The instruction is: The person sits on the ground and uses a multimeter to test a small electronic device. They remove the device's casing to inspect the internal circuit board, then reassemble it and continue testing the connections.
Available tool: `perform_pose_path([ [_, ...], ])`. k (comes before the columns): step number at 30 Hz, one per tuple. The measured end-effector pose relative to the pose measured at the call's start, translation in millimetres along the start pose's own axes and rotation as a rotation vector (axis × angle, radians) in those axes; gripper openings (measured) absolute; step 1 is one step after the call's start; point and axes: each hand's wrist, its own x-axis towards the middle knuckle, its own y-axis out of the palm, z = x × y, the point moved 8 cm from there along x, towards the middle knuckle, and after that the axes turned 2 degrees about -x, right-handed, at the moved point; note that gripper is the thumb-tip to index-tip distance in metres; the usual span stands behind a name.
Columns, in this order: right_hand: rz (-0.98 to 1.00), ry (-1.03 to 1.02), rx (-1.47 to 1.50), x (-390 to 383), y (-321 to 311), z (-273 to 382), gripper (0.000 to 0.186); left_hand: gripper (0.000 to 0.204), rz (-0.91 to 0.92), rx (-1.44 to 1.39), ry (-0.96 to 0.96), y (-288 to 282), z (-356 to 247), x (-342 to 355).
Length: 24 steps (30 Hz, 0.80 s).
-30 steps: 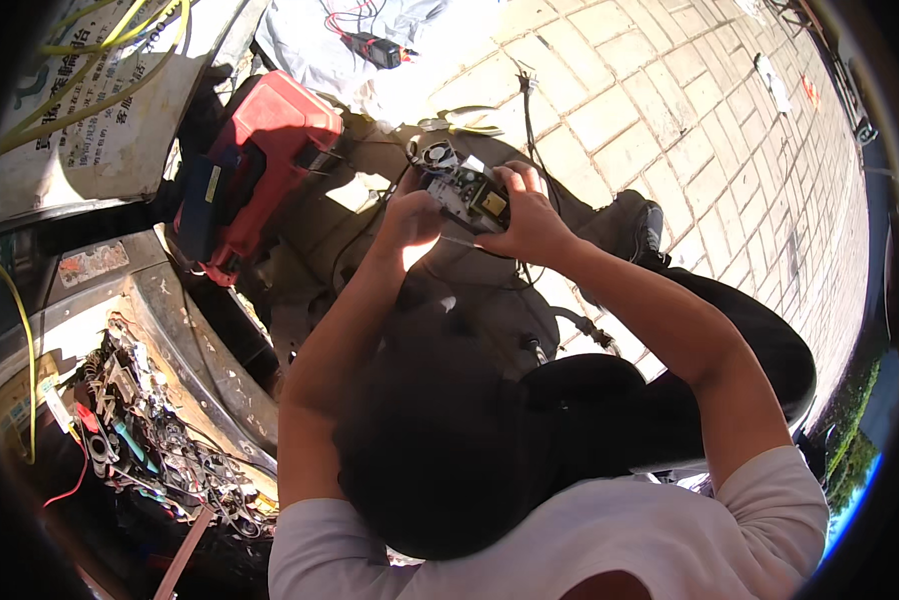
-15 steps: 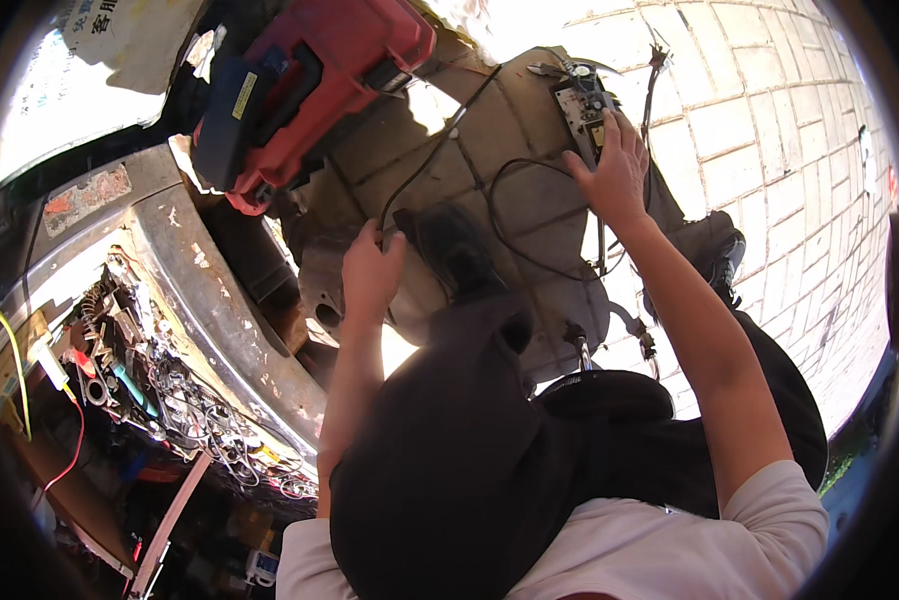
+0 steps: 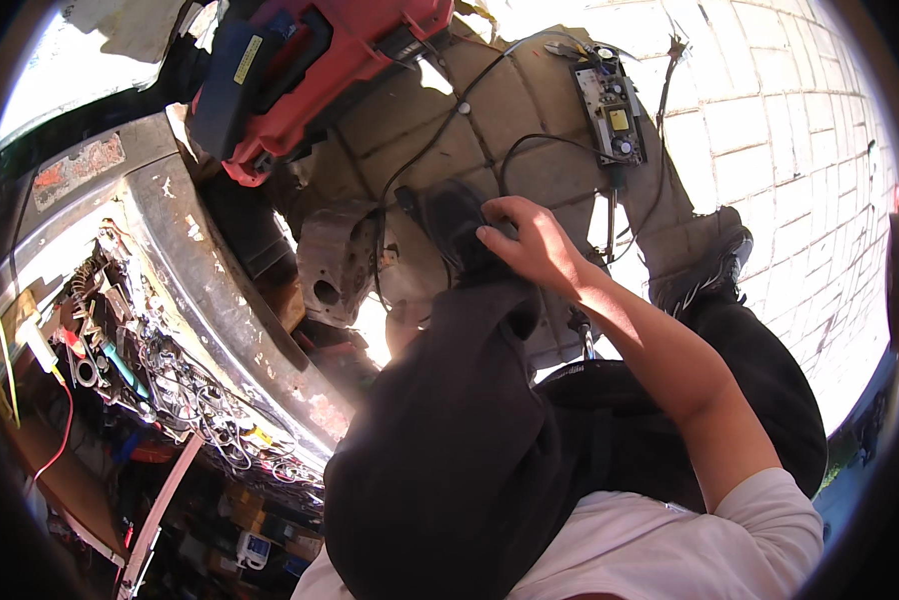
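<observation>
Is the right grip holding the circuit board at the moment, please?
No, the circuit board lies on the paving, apart from the right grip, which is near the dark shoe.

A rectangular circuit board (image 3: 606, 104), crowded with components including a yellow-topped block (image 3: 620, 119), is laid face-up on paving (image 3: 510, 110) at one o'clock, aligned roughly eleven-to-five.

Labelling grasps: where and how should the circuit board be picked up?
Likely by its two long edges, from above: the circuit board lies component side up, narrow across, and its yellow-topped block and other raised parts make its face poor to pinch.
</observation>
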Motion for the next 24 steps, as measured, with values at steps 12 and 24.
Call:
perform_pose_path([
  [12,-0.026,-0.055,1.050,19.2,-9.8,83.8,0.023,0.052,0.600,-0.296,0.799,52.4,-349.1,-68.9],
  [24,-0.563,-0.131,1.694,4.9,-164.6,59.6,0.038,0.020,0.950,0.238,0.664,174.8,-308.4,-106.7],
])
